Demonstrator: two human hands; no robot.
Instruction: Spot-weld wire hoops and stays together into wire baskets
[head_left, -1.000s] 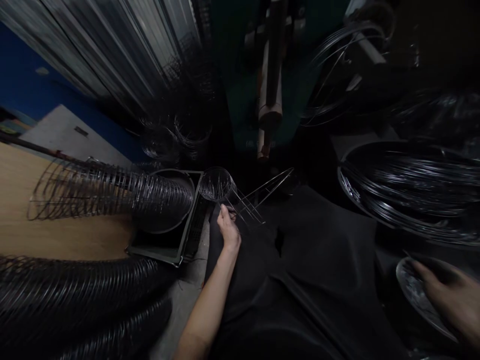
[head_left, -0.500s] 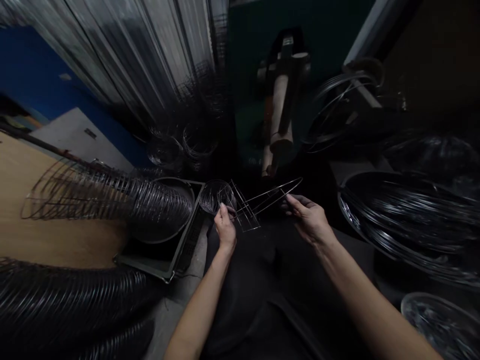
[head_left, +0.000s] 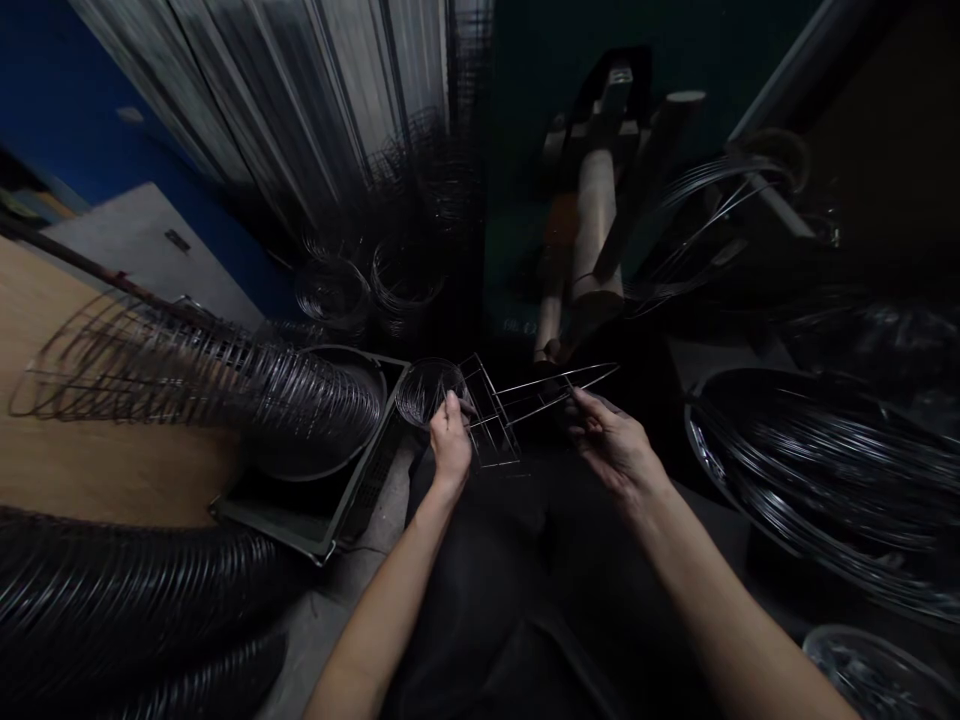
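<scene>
Between my two hands hangs a thin wire frame [head_left: 501, 402], with a boxy part at its left and a narrow loop stretching to the right. My left hand [head_left: 451, 440] pinches the boxy end between thumb and fingers. On the loop's right part, my right hand [head_left: 613, 438] is closed in a pinch, its lower fingers in shadow. A round bundle of wire rings [head_left: 424, 392] sits just behind my left hand. Ahead of the frame stands a machine with a pale metal cylinder [head_left: 597, 225].
At left, a long stack of wire rings [head_left: 255, 375] leans in a dark crate [head_left: 330, 545]. Dark coils [head_left: 112, 600] lie lower left. To the right are a large basin of wire hoops [head_left: 810, 450] and a bowl of small metal parts [head_left: 877, 670].
The wire frame has tilted, so its loop looks flatter and narrower. Both hands keep their hold. The surroundings have shifted a little as the head view turned.
</scene>
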